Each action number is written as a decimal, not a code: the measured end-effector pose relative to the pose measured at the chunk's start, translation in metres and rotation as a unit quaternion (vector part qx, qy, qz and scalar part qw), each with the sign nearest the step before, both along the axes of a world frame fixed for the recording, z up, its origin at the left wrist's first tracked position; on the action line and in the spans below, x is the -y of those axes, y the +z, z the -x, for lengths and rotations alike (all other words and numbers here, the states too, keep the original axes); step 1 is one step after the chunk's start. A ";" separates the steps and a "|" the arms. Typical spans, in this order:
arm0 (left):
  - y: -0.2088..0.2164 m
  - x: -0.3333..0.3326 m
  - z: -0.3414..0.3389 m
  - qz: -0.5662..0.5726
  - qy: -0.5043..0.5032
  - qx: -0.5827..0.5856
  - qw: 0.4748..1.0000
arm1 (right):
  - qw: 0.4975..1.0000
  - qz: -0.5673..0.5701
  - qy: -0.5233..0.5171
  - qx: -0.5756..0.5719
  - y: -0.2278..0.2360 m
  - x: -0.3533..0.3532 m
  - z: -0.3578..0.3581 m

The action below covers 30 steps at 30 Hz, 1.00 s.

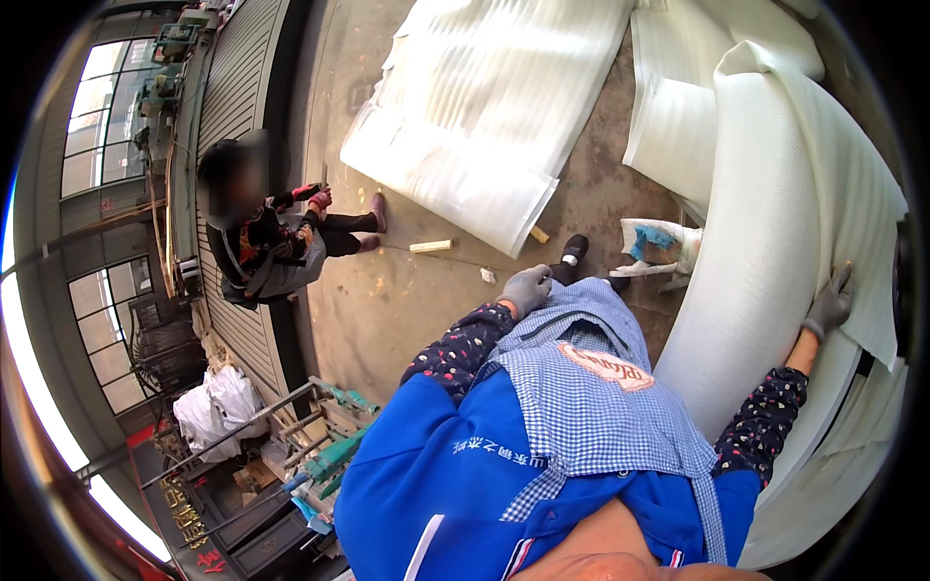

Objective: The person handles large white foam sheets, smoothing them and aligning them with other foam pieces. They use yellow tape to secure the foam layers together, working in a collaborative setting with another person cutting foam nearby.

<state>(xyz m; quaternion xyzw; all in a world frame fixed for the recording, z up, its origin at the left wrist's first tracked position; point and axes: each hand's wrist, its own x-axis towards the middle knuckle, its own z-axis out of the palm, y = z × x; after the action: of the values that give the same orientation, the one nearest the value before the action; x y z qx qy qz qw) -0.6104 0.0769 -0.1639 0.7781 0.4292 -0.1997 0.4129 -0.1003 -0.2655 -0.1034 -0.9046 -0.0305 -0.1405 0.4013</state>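
My right hand (831, 302), in a grey glove, lies with its fingers stretched along the white foam sheeting (790, 165). This sheeting is a thick, bulky roll or fold at my right side, with a loose flap over its outer side. My left hand (528, 290), also gloved in grey, is at the front of my blue checked apron (591, 397). Its fingers point away from me and are mostly out of sight, so whether they grip anything is unclear. Ahead, a wide white sheet (484, 116) lies spread on the concrete floor.
To the left, a person (266, 228) with dark pink gloves stands by a ribbed wall, holding a slim object. A pale yellow strip (431, 247) lies on the floor. A metal frame (325, 436) and a white bundle (218, 412) are at lower left. A white wrapped thing with blue (659, 242) is near my feet.
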 end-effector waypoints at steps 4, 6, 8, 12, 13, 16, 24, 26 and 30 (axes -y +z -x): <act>0.002 -0.008 -0.006 0.006 -0.015 0.040 0.999 | 1.000 0.010 0.010 0.026 0.000 -0.001 -0.001; 0.004 -0.013 -0.007 -0.002 -0.013 0.045 0.999 | 1.000 0.022 0.002 0.005 0.005 -0.001 0.002; 0.007 -0.020 -0.008 -0.005 -0.001 0.045 0.999 | 1.000 0.019 -0.005 -0.004 0.006 -0.002 0.002; 0.001 -0.029 -0.006 0.017 0.029 0.027 0.999 | 0.999 0.001 -0.035 -0.019 0.008 -0.003 0.005; -0.002 -0.031 -0.006 0.029 0.029 0.014 0.999 | 0.999 -0.001 -0.046 -0.029 0.010 -0.004 0.006; -0.014 -0.032 0.001 0.050 0.038 0.006 0.998 | 1.000 0.004 -0.023 -0.017 0.004 0.008 -0.002; -0.037 -0.021 0.021 0.057 0.088 0.005 0.994 | 0.997 0.046 -0.034 -0.042 0.016 0.005 0.001; -0.031 -0.018 0.017 0.031 0.071 0.000 0.997 | 0.998 0.047 -0.026 -0.017 0.016 0.003 0.003; -0.020 -0.016 0.015 0.038 0.076 -0.001 0.996 | 0.997 0.070 -0.017 0.030 0.014 -0.002 0.009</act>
<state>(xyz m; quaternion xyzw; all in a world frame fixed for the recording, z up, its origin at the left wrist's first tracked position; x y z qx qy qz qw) -0.6251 0.0926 -0.1842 0.7267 0.4798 -0.1844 0.4558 -0.1093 -0.2637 -0.0890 -0.9263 -0.0371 -0.1713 0.3334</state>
